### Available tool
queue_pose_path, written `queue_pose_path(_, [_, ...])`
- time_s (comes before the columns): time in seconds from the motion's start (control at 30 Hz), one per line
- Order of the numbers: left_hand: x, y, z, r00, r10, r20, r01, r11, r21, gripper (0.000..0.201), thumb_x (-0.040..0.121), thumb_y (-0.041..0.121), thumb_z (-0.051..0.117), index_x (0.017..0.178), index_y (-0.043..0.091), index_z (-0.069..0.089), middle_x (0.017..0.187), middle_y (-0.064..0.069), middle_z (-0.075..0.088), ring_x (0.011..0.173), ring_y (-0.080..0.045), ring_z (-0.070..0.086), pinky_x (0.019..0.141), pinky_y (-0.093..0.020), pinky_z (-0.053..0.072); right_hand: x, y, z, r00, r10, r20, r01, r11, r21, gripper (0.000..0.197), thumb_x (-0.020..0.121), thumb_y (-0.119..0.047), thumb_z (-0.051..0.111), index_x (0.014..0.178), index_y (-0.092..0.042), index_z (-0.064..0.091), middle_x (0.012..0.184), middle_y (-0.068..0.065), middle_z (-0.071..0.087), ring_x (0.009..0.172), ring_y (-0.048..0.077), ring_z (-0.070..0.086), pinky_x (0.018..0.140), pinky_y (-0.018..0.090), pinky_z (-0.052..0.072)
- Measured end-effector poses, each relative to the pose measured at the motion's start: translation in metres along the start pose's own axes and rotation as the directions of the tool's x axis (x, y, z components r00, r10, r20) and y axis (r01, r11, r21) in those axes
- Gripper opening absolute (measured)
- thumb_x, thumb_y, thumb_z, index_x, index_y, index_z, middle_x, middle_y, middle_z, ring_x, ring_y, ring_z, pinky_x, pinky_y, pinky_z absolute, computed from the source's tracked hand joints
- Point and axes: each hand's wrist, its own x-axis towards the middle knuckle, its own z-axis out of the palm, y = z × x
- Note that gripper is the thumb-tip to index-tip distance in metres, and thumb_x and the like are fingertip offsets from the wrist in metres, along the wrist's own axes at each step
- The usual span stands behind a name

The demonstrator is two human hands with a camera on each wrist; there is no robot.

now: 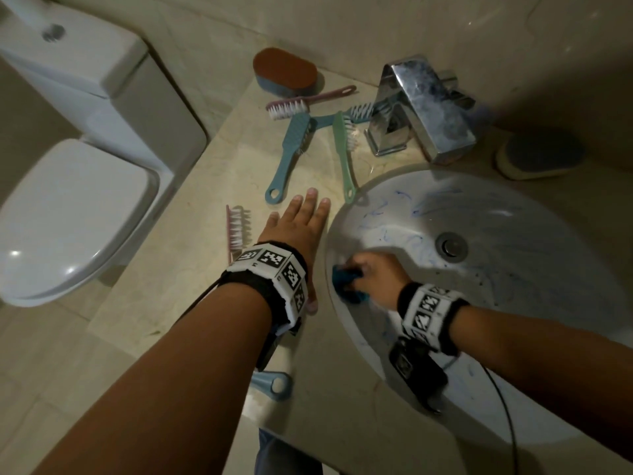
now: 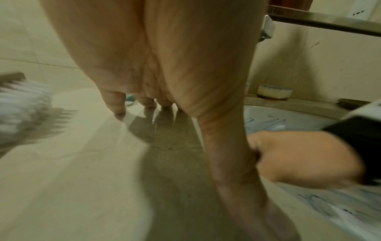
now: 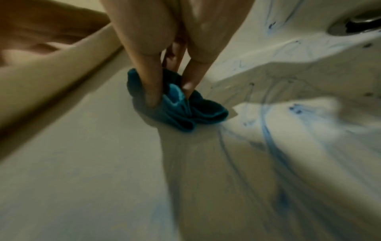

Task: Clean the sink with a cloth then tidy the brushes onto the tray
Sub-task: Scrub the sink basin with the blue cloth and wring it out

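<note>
Our right hand grips cloth against sink wall; our left hand flat, relaxed on counter.

Black wristbands with checkered markers

Dim bathroom: beige marble counter, white toilet, tiled walls

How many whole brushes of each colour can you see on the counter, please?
Pink brushes: 2
Blue brushes: 2
Green brush: 1
Total: 5, leaving out the blue piece half hidden near the bottom of the head view.
</note>
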Motion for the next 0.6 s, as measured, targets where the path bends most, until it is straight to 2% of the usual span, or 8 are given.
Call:
queue_pose_path(0.07, [0.000, 0.001, -0.001, 1.000, -0.007, 0.006, 0.007, 1.000, -0.001, 0.159, 0.042, 0.041, 0.092, 0.144, 0.019, -0.028, 0.152, -0.003, -0.034, 0.144, -0.024, -0.021, 0.118, -0.045, 0.003, 0.017, 0.000, -0.003, 0.993, 0.014, -0.121, -0.014, 1.000, 0.000, 0.014, 0.076, 0.004, 0.066, 0.072, -0.009, 0.065, 0.069, 0.003, 0.057, 0.072, 0.015, 0.051, 0.059, 0.022, 0.036])
queue_pose_path(0.1, [0.000, 0.001, -0.001, 1.000, -0.005, 0.004, 0.005, 1.000, 0.003, 0.159, 0.042, 0.041, 0.092, 0.144, 0.019, -0.028, 0.152, -0.003, -0.034, 0.144, -0.024, -0.021, 0.118, -0.044, 0.004, 0.018, 0.001, -0.004, 0.993, 0.018, -0.113, -0.018, 1.000, 0.007, 0.009, 0.076, 0.003, 0.066, 0.083, -0.003, 0.068, 0.074, 0.005, 0.060, 0.074, 0.015, 0.053, 0.060, 0.021, 0.037])
queue_pose_path(0.23, [0.000, 0.000, -0.002, 1.000, 0.003, 0.015, -0.003, 1.000, 0.009, 0.158, 0.043, 0.044, 0.091, 0.144, 0.018, -0.027, 0.152, -0.004, -0.033, 0.144, -0.025, -0.022, 0.118, -0.045, 0.004, -0.018, 0.011, -0.001, 0.978, 0.055, 0.201, -0.041, 0.996, -0.075, 0.020, 0.079, 0.000, 0.067, 0.096, -0.008, 0.069, 0.081, -0.004, 0.060, 0.078, 0.012, 0.055, 0.069, 0.019, 0.043])
queue_pose_path(0.3, [0.001, 0.001, -0.003, 1.000, 0.006, 0.021, -0.007, 1.000, 0.019, 0.157, 0.044, 0.044, 0.091, 0.144, 0.016, -0.027, 0.152, -0.005, -0.033, 0.144, -0.027, -0.021, 0.118, -0.045, 0.004, -0.028, 0.014, 0.003, 0.970, 0.070, 0.233, -0.059, 0.997, -0.054, 0.021, 0.079, 0.002, 0.065, 0.097, -0.007, 0.070, 0.087, -0.001, 0.061, 0.081, 0.013, 0.057, 0.073, 0.021, 0.046])
queue_pose_path(0.43, [0.003, 0.003, -0.010, 0.999, 0.010, 0.031, -0.011, 0.999, 0.034, 0.151, 0.051, 0.041, 0.089, 0.144, 0.013, -0.026, 0.152, -0.009, -0.032, 0.144, -0.027, -0.020, 0.119, -0.042, 0.004, 0.012, 0.000, -0.002, 0.991, 0.106, -0.087, -0.096, 0.989, 0.108, 0.014, 0.079, 0.005, 0.064, 0.079, -0.009, 0.061, 0.072, 0.001, 0.053, 0.073, 0.014, 0.050, 0.072, 0.024, 0.040])
queue_pose_path(0.5, [0.007, 0.002, -0.014, 1.000, 0.022, 0.018, -0.022, 0.998, 0.053, 0.152, 0.050, 0.043, 0.089, 0.144, 0.013, -0.026, 0.152, -0.009, -0.032, 0.144, -0.027, -0.020, 0.120, -0.043, 0.004, 0.045, -0.001, -0.011, 0.921, 0.222, -0.321, -0.107, 0.934, 0.340, 0.021, 0.075, 0.005, 0.068, 0.074, -0.014, 0.057, 0.080, 0.003, 0.058, 0.082, 0.018, 0.055, 0.077, 0.028, 0.046])
queue_pose_path(0.57, [0.011, 0.001, -0.017, 1.000, 0.031, 0.006, -0.031, 0.998, 0.062, 0.154, 0.047, 0.045, 0.089, 0.145, 0.014, -0.026, 0.153, -0.008, -0.031, 0.144, -0.027, -0.020, 0.120, -0.043, 0.005, 0.062, 0.003, -0.019, 0.821, 0.410, -0.398, -0.095, 0.784, 0.613, 0.022, 0.071, 0.000, 0.075, 0.079, -0.014, 0.059, 0.092, 0.008, 0.062, 0.089, 0.023, 0.058, 0.085, 0.035, 0.051])
queue_pose_path(0.6, [0.013, 0.000, -0.018, 0.999, 0.032, 0.004, -0.032, 0.997, 0.067, 0.155, 0.046, 0.046, 0.090, 0.145, 0.014, -0.026, 0.153, -0.008, -0.031, 0.144, -0.027, -0.019, 0.119, -0.042, 0.005, 0.063, 0.004, -0.018, 0.801, 0.449, -0.395, -0.091, 0.744, 0.662, 0.023, 0.071, -0.001, 0.075, 0.082, -0.013, 0.059, 0.093, 0.008, 0.062, 0.089, 0.024, 0.058, 0.085, 0.037, 0.051])
